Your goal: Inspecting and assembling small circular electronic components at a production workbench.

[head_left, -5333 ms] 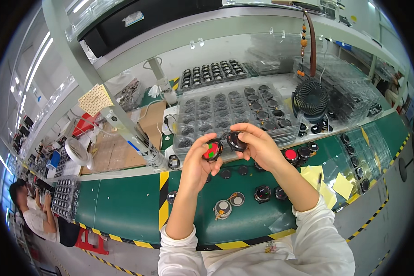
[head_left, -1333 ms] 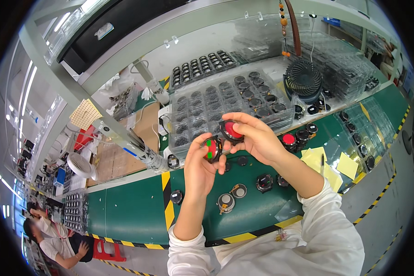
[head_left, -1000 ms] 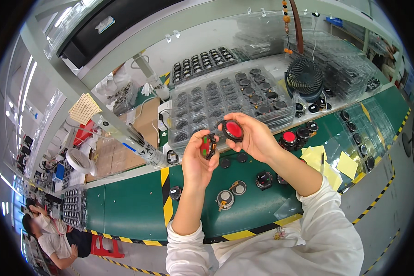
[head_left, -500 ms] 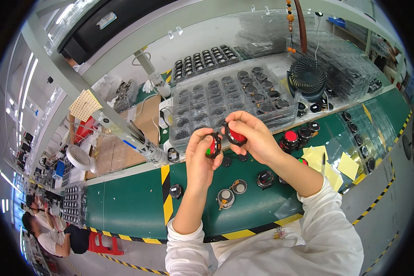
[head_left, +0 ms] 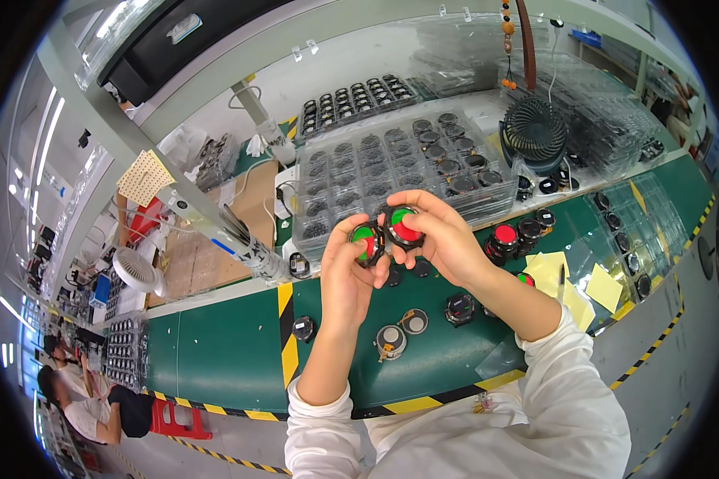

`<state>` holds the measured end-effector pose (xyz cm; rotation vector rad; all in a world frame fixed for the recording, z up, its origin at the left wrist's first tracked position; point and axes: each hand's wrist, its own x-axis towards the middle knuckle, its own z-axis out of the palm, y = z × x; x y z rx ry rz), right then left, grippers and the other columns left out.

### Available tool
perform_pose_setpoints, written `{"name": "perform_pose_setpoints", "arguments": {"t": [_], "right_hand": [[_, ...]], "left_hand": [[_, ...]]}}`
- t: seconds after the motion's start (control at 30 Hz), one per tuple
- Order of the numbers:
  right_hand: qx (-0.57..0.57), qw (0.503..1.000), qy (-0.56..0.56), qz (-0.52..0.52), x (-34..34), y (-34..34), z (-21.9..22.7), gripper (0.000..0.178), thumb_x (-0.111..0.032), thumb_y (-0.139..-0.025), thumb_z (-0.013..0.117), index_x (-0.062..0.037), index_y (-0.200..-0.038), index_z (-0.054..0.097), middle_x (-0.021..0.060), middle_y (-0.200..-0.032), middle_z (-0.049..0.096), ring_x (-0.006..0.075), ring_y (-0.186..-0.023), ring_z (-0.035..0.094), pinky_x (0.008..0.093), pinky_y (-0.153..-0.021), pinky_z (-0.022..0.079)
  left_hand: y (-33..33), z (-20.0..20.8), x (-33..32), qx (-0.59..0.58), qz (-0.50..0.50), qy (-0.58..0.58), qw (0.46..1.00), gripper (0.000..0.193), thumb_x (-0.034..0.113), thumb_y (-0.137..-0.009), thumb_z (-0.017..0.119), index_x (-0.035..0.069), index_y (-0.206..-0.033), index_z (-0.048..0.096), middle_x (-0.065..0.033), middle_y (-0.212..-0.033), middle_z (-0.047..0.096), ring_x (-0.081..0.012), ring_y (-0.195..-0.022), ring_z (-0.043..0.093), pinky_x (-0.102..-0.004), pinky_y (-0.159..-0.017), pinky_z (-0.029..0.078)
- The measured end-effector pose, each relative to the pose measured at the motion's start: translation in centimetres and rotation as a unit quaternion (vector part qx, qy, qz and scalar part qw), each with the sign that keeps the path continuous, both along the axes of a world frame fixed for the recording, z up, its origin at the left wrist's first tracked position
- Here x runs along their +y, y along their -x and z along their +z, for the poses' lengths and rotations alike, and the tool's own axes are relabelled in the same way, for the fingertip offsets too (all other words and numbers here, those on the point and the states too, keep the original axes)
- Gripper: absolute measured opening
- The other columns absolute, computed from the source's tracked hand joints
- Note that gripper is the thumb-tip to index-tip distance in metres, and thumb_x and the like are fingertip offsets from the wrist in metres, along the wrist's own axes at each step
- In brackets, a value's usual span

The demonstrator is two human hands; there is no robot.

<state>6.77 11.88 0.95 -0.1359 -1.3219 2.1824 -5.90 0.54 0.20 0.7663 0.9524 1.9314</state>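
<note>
My left hand (head_left: 345, 279) grips a round black smartwatch body (head_left: 363, 236), its lit face green and red, with the thumb on the face. Close beside it, my right hand (head_left: 449, 241) holds a second round smartwatch body (head_left: 403, 219), also showing green and red, its thumb across the lower part. The two watches are side by side above the green bench, almost touching. Beneath my hands lie two round grey-backed parts (head_left: 391, 342), a dark watch body (head_left: 459, 310) to their right and a small dark round piece (head_left: 303, 328) to the left.
Behind my hands stands a stack of clear trays (head_left: 391, 168) with round parts. To the right are a red-lit watch (head_left: 504, 235), yellow notes (head_left: 547, 275) with a pen, and a black fan (head_left: 534, 136). A grey post (head_left: 208, 215) rises on the left; people sit beyond.
Both watches have turned to face me more, so their green and red faces show more fully. My hands stay in nearly the same place.
</note>
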Motion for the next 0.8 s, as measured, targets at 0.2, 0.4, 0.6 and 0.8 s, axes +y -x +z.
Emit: {"name": "perform_pose_setpoints", "arguments": {"t": [0.2, 0.4, 0.6, 0.8], "right_hand": [[-0.04, 0.997, -0.063, -0.015, -0.2, -0.2, 0.3, 0.03, -0.016, -0.1, 0.045, -0.0021, -0.126, 0.047, 0.0138, -0.114, 0.061, 0.0184, -0.072, 0.061, 0.0287, -0.059, 0.049], [0.045, 0.997, 0.051, 0.022, 0.0, -0.6, 0.6, 0.039, -0.008, -0.094, 0.039, -0.0005, -0.132, 0.045, 0.0158, -0.124, 0.057, 0.0216, -0.087, 0.064, 0.0341, -0.073, 0.055], [0.038, 0.999, 0.01, 0.015, -0.5, -0.7, 0.9, 0.045, -0.004, -0.092, 0.041, -0.0007, -0.136, 0.044, 0.0144, -0.129, 0.055, 0.0207, -0.096, 0.063, 0.0357, -0.081, 0.055], [0.024, 0.999, -0.023, 0.005, -0.7, -0.6, 0.8, 0.045, -0.001, -0.092, 0.05, -0.0022, -0.136, 0.045, 0.0115, -0.126, 0.056, 0.0169, -0.091, 0.064, 0.0305, -0.075, 0.056]], "left_hand": [[-0.4, 0.4, 0.0, 0.004, 0.008, 0.004, 1.0, 0.036, 0.012, -0.091, 0.041, 0.001, -0.124, 0.045, -0.0176, -0.093, 0.06, -0.017, -0.06, 0.052, -0.027, -0.048, 0.039], [-0.5, 1.0, -0.5, -0.046, -0.027, -0.024, 0.998, 0.046, 0.012, -0.087, 0.038, -0.001, -0.131, 0.042, -0.0195, -0.089, 0.06, -0.0215, -0.066, 0.057, -0.0304, -0.055, 0.047], [-0.5, 1.0, -1.1, -0.017, -0.037, -0.049, 0.998, 0.044, 0.008, -0.088, 0.038, -0.001, -0.131, 0.04, -0.02, -0.096, 0.061, -0.0228, -0.074, 0.061, -0.0322, -0.061, 0.051], [-1.4, 1.6, -1.0, 0.07, 0.03, -0.02, 0.997, 0.043, 0.004, -0.087, 0.045, 0.0, -0.13, 0.04, -0.0142, -0.088, 0.061, -0.0166, -0.067, 0.058, -0.0258, -0.056, 0.046]]}}
